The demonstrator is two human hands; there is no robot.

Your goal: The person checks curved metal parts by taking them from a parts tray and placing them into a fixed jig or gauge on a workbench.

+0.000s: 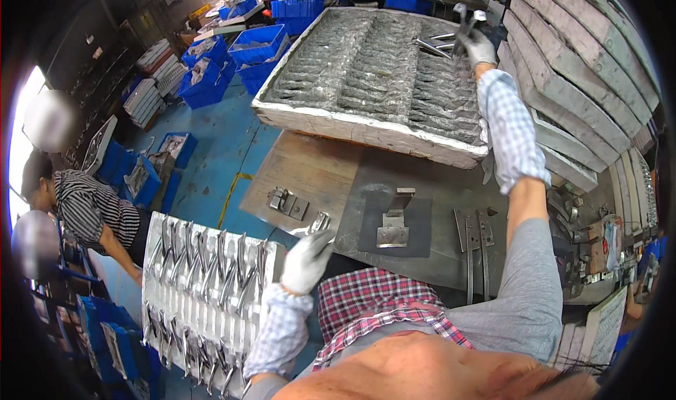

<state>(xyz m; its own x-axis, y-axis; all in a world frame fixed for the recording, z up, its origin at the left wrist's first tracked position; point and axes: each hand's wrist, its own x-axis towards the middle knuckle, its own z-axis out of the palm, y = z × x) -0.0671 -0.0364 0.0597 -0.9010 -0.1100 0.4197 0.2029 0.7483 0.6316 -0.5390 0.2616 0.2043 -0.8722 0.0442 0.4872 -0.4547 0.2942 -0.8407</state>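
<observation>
My left hand [305, 263], in a white glove, is over the near left edge of the worktable. Its fingers are drawn together beside a small shiny metal piece [320, 222]; I cannot tell whether they grip it. Stretched far out, my right hand [480, 46], also gloved, is at the far right corner of a large grey tray with a white rim [373, 134]. Shiny metal rods [435, 46] lie by its fingers, which are blurred. To my left, a pale slotted tray [204, 255] carries rows of shiny, slender metal handles [243, 273].
On the table are a metal bracket [288, 203], an upright metal fixture [394, 232] on a dark mat and a plate with long bars [476, 238]. Pale trays [563, 69] are stacked high at right. Blue crates [257, 44] stand behind. A person in a striped shirt [95, 206] bends at left.
</observation>
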